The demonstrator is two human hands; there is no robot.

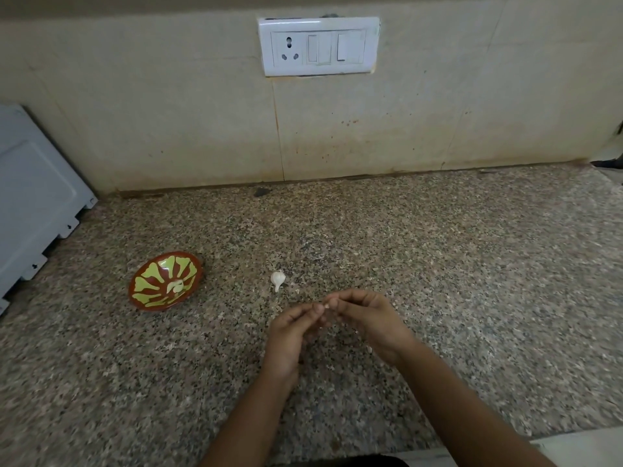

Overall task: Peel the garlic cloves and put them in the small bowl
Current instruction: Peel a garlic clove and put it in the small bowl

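From where I stand, a speckled brown-grey granite surface [438, 264] runs back to a beige tiled wall [168, 112] (rust-coloured stains along its seams and base). A white switch plate [318, 46] with one socket sits high on it. A pale grey appliance panel [33, 197] leans in at the left. The light is dim and even.

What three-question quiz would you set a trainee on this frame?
1. Fill in: the left hand and right hand together pinch a ___.
2. True or false: the small bowl is empty.
3. Which lies nearer the hands: A) the small bowl, B) the loose garlic clove?
Key: 1 garlic clove; 2 false, a pale clove lies inside; 3 B.
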